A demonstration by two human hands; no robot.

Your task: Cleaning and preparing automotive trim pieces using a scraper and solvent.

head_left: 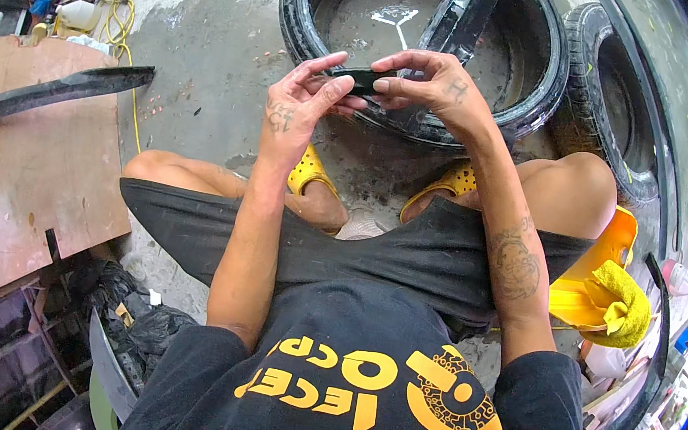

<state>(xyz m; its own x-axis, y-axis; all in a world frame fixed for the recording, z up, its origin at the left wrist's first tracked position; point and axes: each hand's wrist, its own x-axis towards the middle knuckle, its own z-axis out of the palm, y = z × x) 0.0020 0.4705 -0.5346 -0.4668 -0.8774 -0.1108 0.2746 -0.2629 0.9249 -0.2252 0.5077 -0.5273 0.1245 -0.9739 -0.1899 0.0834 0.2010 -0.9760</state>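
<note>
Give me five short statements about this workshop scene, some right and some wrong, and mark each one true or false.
1. Both hands hold one small black object. True: the left hand and right hand grip the small black object between their fingers.
2. The person wears yellow clogs. True.
3. A long dark strip lies on the wooden board at the left. True.
4. The large tyre in front of the person stands upright. False: it lies flat on the concrete floor.
5. The yellow cloth is draped over the person's knee. False: it rests on a yellow plastic seat at the person's right.
</note>
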